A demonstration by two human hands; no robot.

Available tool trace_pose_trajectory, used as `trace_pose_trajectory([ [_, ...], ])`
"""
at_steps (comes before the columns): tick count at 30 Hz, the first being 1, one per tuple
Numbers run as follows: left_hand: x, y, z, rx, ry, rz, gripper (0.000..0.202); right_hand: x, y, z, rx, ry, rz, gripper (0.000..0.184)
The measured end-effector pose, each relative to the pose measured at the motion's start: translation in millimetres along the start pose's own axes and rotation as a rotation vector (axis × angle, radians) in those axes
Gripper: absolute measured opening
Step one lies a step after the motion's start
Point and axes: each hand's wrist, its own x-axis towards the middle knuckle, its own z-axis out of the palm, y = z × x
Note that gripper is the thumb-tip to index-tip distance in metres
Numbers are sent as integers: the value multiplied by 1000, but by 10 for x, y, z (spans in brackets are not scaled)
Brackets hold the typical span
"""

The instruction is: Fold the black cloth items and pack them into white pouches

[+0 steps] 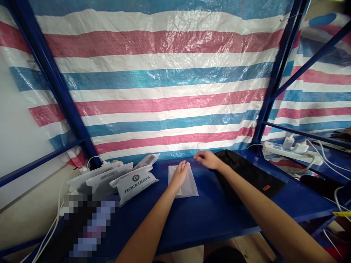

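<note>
On the blue tabletop lies a flat translucent plastic pouch (pixel 190 184) with a pale label partly covered by my hand. My left hand (pixel 179 176) rests over this pouch, its fingers stretched out toward the far edge. My right hand (pixel 208 159) is raised just right of the pouch, fingers loosely bent and apart, with nothing visible in them. Under and beside my right forearm a black fabric bag (pixel 246 173) with small orange lettering is spread out; the forearm hides part of it.
Several filled frosted pouches, the front one marked ROCKBROS (pixel 137 184), stand at the left. White power strips with cables sit behind them and at the right (pixel 290 149). Blue metal posts (pixel 270 84) frame the table (pixel 203 226), and a striped plastic sheet (pixel 170 87) hangs behind.
</note>
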Motion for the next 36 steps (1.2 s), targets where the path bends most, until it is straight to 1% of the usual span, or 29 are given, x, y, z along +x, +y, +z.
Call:
trace_pose_trajectory([
  [1,4,10,-66,-20,49,-15,46,6,-80,192,17,-43,-117,33],
  [2,3,20,-148,-15,96,-8,42,6,-139,369,22,-83,-195,31],
  [3,-3,30,-243,20,133,22,39,2,-175,520,18,-91,-218,28],
  [4,-13,38,-346,89,179,79,37,-6,-191,641,-3,-93,-226,26],
  [6,-36,41,-552,314,268,164,33,-32,-176,782,-59,-92,-195,27],
  [7,-46,32,-645,437,309,163,32,-52,-156,809,-79,-96,-184,28],
  [9,-56,-5,-797,631,361,89,32,-109,-117,802,-66,-110,-186,25],
  [11,-57,-60,-902,751,377,-9,34,-185,-97,759,2,-121,-201,20],
  [13,-59,-108,-975,819,352,-99,41,-264,-101,719,71,-120,-200,16],
  [16,-78,-130,-1056,862,285,-201,50,-341,-128,693,105,-94,-179,14],
  [20,-105,-101,-1140,836,220,-231,57,-340,-147,697,93,-71,-177,14],
  [23,-98,-114,-1191,803,202,-246,57,-316,-141,695,85,-65,-181,15],
  [29,-67,-154,-1273,785,191,-341,36,-313,-127,685,76,-77,-174,15],
  [31,-72,-123,-1315,802,214,-339,35,-315,-124,687,75,-76,-168,14],
  [34,-84,-78,-1408,851,342,-322,38,-314,-124,690,76,-69,-168,15],
  [35,-87,-76,-1441,857,356,-340,37,-313,-126,691,77,-68,-170,15],
  [36,-89,-82,-1468,854,334,-378,36,-312,-129,690,79,-69,-171,15],
])
